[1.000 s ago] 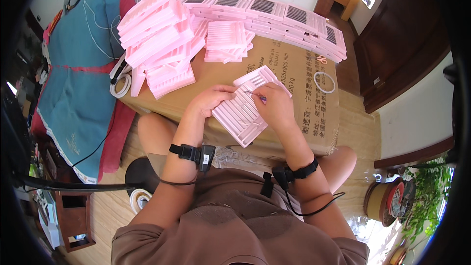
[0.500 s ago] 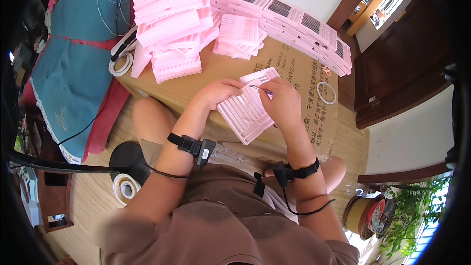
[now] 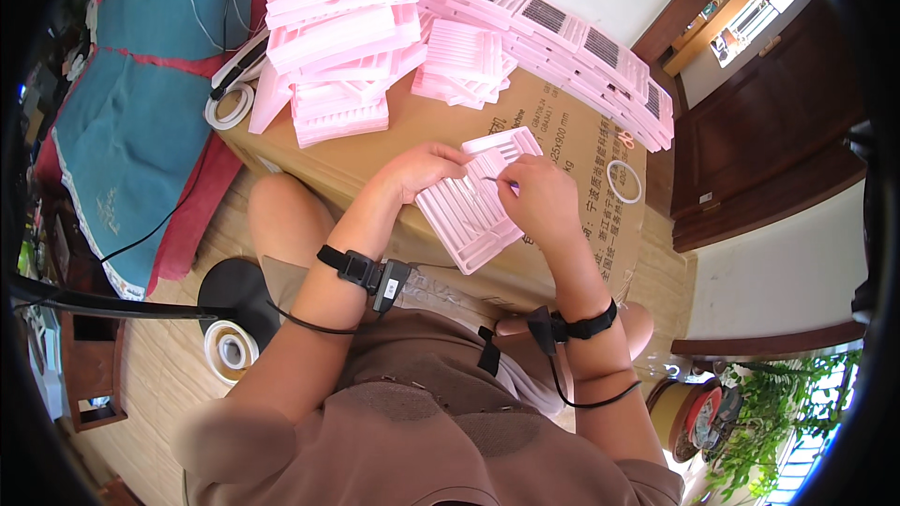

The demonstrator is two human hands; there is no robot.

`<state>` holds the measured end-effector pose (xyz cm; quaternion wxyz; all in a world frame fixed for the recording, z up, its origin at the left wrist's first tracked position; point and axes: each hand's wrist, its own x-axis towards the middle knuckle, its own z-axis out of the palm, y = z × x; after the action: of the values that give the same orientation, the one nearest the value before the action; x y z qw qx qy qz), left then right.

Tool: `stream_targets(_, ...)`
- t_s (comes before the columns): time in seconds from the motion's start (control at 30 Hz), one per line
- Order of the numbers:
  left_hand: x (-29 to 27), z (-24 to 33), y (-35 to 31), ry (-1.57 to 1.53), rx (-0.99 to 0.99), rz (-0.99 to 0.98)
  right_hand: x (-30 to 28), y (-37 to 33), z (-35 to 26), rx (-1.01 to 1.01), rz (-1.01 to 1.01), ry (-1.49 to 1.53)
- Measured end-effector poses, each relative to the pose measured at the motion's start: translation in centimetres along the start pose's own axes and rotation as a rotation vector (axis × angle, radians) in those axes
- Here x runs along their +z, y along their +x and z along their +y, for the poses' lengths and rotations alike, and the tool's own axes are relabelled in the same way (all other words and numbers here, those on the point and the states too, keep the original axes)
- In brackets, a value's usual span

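Observation:
A pink ribbed tray with long parallel grooves lies tilted before me, over the near edge of the cardboard box. My left hand grips its upper left side, thumb on top and fingers mostly hidden. Over the tray's upper right part, my right hand pinches a thin tweezer-like tool. The tool's dark, slender tip points left into the grooves. Whether anything small sits at that tip cannot be made out.
A tall, uneven pile of pink trays stands at the back left, beside a lower pile. Dark-filled trays line the back edge. A white ring and scissors lie right on the cardboard box. White rolls sit left.
My right hand has shifted slightly down, and the tool's tip has moved a little lower over the grooves. The left hand keeps its grip on the tray; the whole view has tilted slightly.

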<state>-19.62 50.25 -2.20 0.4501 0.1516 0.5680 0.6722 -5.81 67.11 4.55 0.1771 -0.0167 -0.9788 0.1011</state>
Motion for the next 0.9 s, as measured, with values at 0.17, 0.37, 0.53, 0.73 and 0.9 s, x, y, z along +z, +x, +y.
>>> stream_targets(0.17,-0.2,-0.1,0.2,-0.008,0.011,-0.047,-3.0,-0.6,1.4,0.003,-0.168,0.146)
stream_targets(0.37,0.1,0.4,-0.3,0.048,0.025,-0.037,-1.3,0.9,0.9,0.082,0.005,0.166)
stream_targets(0.53,0.3,0.7,-0.7,0.029,0.023,-0.048,-0.2,1.8,0.4,0.028,0.024,0.057)
stream_targets(0.73,0.2,0.4,-0.4,0.026,0.028,-0.020,-0.1,1.9,0.1,0.048,0.019,0.001)
stream_targets(0.9,0.2,0.4,-0.3,0.009,0.017,-0.024,-0.5,1.6,0.7,0.028,-0.037,-0.007)
